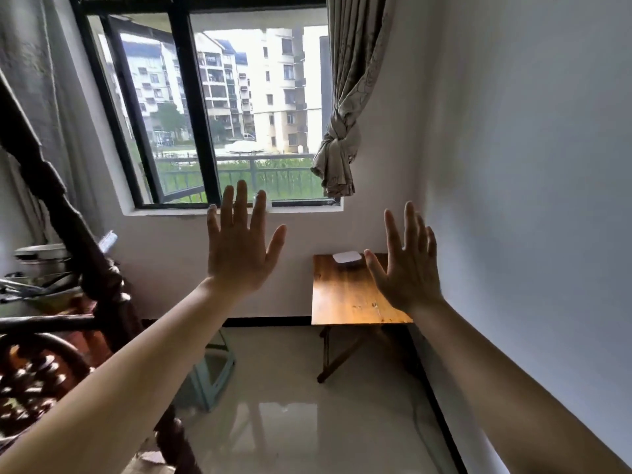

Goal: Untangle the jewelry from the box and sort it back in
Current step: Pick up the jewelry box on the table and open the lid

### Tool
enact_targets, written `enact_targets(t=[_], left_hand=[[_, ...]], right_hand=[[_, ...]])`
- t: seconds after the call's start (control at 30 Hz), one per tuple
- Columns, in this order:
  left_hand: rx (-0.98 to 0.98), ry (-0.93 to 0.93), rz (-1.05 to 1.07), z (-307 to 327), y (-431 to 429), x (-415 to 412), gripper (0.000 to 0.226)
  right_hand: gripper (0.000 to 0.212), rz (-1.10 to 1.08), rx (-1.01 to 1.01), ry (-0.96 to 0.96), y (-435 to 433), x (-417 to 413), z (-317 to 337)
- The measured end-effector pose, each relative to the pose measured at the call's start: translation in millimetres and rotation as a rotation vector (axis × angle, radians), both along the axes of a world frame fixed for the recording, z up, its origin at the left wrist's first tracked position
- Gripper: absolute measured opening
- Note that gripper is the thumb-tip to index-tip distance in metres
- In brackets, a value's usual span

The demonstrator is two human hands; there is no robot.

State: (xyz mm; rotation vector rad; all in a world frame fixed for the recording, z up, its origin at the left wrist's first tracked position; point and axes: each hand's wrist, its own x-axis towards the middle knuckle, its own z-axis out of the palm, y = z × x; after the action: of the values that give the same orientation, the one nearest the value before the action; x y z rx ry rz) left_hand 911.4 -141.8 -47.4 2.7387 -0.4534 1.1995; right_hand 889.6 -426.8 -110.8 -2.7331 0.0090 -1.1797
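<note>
The left hand point(239, 249) is raised, fingers spread wide, holding nothing, its fingertips over the window point(219, 107) sill. To its right stands a wooden table point(345, 295); a small white box point(346, 257) sits at its far edge, just left of the right hand's thumb. The right hand point(408, 268) is raised too, fingers splayed and empty.

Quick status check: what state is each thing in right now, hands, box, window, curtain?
left hand: raised, open, fingers spread, empty
right hand: raised, open, empty
white box: closed, on wooden table, untouched
window: one pane swung open
curtain: tied in a knot
</note>
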Motion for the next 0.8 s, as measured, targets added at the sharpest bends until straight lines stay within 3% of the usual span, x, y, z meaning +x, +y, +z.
enact_targets(t=[0.43,0.6,0.8], left_hand=[[-0.036,0.064,0.035,-45,37,314,0.071],[0.015,0.098,-0.019,-40,10,436,0.069],[0.111,0.148,-0.114,-77,-49,563,0.069]], right_hand=[[0.080,0.067,-0.164,0.056,45,303,-28],[0.079,-0.009,-0.114,0.070,19,398,-33],[0.080,-0.113,-0.062,0.139,-40,500,-73]])
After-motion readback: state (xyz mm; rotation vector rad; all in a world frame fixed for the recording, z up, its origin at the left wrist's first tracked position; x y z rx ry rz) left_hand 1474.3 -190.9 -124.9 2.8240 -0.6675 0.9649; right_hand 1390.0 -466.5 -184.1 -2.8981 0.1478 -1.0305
